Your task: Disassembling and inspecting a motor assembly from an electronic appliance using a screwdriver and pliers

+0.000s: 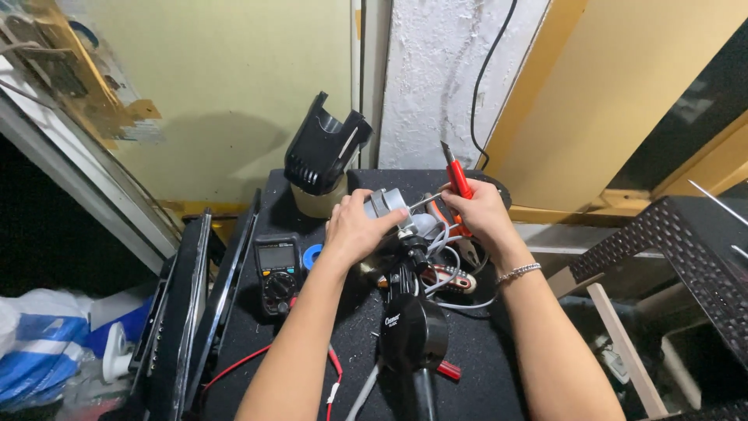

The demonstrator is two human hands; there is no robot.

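My left hand (354,228) grips a small grey metal motor part (387,204) with white wires (446,261) trailing from it, held over a black work surface (483,366). My right hand (475,214) holds a red-handled screwdriver (457,179), its shaft angled toward the grey part. A bracelet (520,272) sits on my right wrist. Below the hands stands a black round-bodied device (413,331) on a stem.
A black multimeter (278,273) with red leads (261,357) lies left of the hands, next to a blue tape roll (312,256). A black plastic housing (323,144) rests on a pale roll at the back. Pliers (452,278) lie under the wires. A dark wicker stool (686,249) stands right.
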